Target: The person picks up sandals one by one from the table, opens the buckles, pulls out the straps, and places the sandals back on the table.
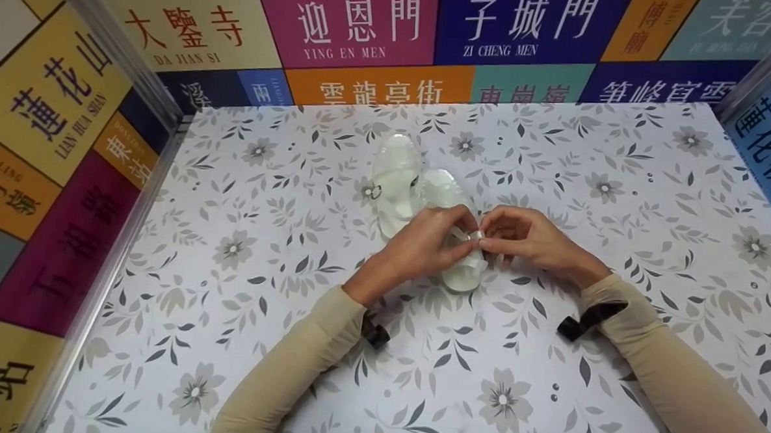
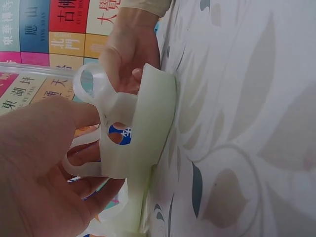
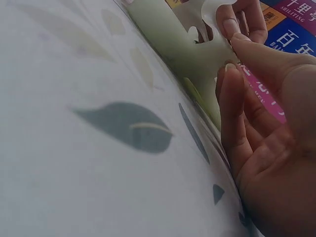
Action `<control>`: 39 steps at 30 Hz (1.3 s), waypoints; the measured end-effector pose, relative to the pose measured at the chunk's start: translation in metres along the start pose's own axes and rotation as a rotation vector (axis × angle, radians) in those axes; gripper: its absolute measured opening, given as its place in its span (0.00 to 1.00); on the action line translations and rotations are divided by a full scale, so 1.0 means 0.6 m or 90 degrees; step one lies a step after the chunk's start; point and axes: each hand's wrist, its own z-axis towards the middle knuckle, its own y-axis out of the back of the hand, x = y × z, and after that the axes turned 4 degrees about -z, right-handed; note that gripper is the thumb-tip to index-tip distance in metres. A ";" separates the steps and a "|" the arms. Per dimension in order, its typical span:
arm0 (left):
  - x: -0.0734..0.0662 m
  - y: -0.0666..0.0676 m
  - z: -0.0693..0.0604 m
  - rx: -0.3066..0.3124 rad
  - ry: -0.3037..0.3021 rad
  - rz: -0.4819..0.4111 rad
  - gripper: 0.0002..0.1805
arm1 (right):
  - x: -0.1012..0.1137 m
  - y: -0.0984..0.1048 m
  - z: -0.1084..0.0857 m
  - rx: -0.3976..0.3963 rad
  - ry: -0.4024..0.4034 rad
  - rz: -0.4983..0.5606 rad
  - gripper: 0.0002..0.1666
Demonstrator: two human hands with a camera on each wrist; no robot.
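Strap (image 1: 478, 235) of the near sandal (image 1: 442, 188) was caught between the left hand (image 1: 417, 244) and the right hand (image 1: 537, 242), which met just over that sandal's right side, their fingertips close together. The left hand reached across the near sandal from its left and pinched the strap between thumb and forefinger; the right hand pinched from the opposite side, its grip narrow too. How much strap each one had was too small to tell.

The near sandal stood upright on the table (image 1: 237, 340); the left wrist view showed its sole (image 2: 155, 106) down and an open loop (image 2: 106, 94) rising beside it. That placing probably let the table bear the weight, leaving both hands free for fine finger work. Holding from two sides seemed meant to give each hand its own bit of strap, and such closeness suggested careful handling of something small, though no fastening could be made out there.

The far sandal (image 1: 398, 153) lay left of the near sandal and a little beyond it, touching or almost so, with a buckle (image 1: 377, 191) on its outer side. Neither hand held it; lying there, it likely kept the pair together without getting in the way. Panels (image 1: 355, 20) with lettering stood well beyond the near sandal.
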 end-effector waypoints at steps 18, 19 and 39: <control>-0.003 -0.017 -0.001 -0.072 -0.003 0.028 0.09 | -0.007 -0.006 0.003 0.013 0.044 0.026 0.11; -0.003 -0.018 -0.002 -0.075 -0.005 0.031 0.09 | -0.007 -0.006 0.003 0.015 0.046 0.030 0.12; -0.008 -0.006 -0.002 -0.027 0.009 -0.007 0.11 | 0.005 0.000 -0.003 0.013 0.032 0.042 0.09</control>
